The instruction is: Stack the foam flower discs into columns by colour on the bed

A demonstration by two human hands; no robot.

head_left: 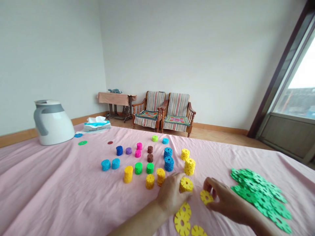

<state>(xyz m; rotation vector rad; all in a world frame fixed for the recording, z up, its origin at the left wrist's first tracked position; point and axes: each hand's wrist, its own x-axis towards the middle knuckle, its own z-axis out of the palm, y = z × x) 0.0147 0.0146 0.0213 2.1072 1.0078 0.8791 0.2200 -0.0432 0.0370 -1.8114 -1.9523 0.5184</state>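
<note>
Two yellow pieces in hand: left hand (171,193) clasped a short foam stack (186,184) upright on the pink sheet (61,173), steadying it; right hand (227,203) pinched a single disc (206,197) just beside it. Loose green discs (261,200) lay right, apart from the colour-grouped stacks (150,168).

I see an upright stack of yellow foam gear discs (186,184). Just beside it, one flat yellow disc (206,197) seems tilted.
</note>
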